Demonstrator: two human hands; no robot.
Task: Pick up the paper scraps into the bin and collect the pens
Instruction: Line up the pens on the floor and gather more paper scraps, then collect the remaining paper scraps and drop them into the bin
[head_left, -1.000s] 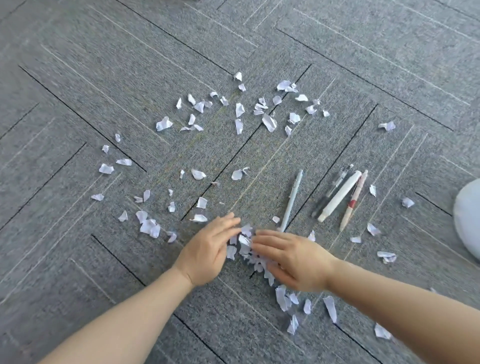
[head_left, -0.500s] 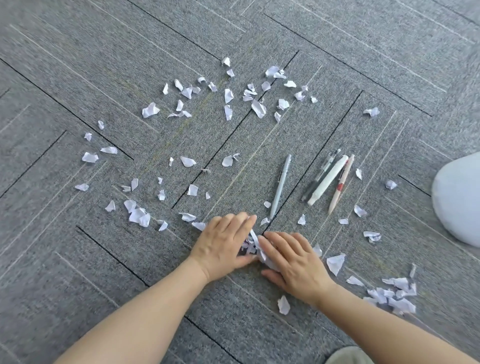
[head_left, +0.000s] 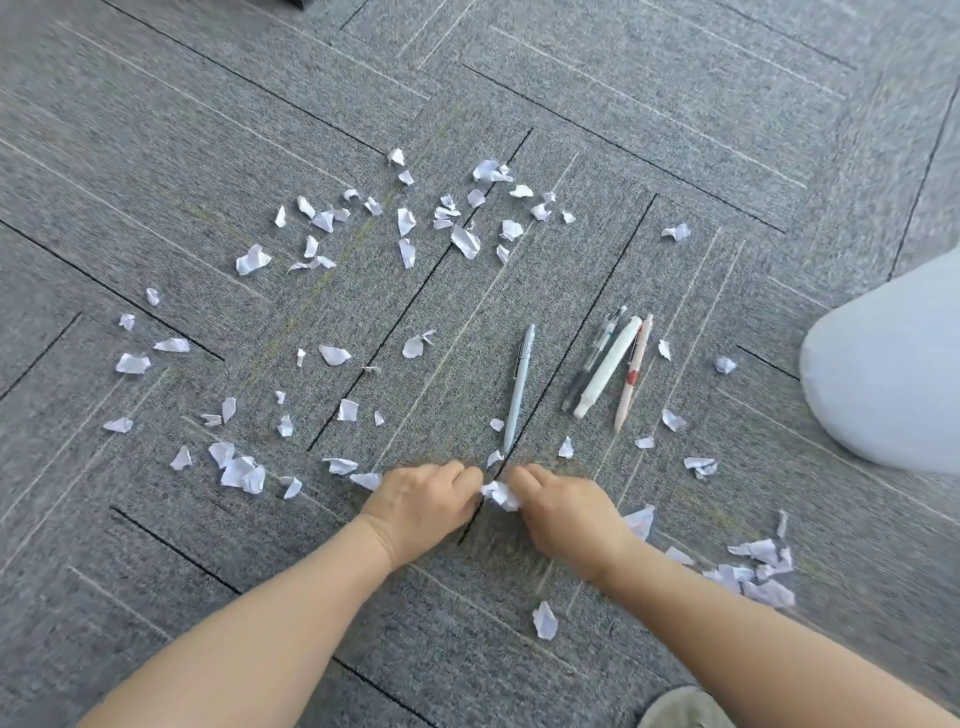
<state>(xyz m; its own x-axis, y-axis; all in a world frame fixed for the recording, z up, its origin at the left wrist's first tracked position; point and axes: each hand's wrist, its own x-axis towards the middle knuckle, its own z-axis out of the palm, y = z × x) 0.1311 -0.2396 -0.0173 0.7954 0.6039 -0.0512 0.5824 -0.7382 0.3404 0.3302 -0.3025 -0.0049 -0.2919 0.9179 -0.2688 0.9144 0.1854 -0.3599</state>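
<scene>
My left hand (head_left: 423, 506) and my right hand (head_left: 563, 512) are curled together on the carpet, both gripping a bunch of white paper scraps (head_left: 500, 494) between them. Several more scraps lie scattered: a band at the back (head_left: 465, 241), a cluster to the left (head_left: 241, 472), a heap by my right forearm (head_left: 761, 571). A grey-blue pen (head_left: 519, 387) lies just beyond my hands. To its right lie a dark pen (head_left: 595, 364), a white pen (head_left: 608, 366) and a pink pen (head_left: 632, 371), side by side.
The white bin (head_left: 888, 364) stands at the right edge, partly out of frame. The floor is grey carpet tile (head_left: 675, 104). A shoe tip (head_left: 680, 709) shows at the bottom right.
My hands have swept scraps together and closed from flat palms into curled grips around the gathered bunch. The view has shifted, so the bin shows more.
</scene>
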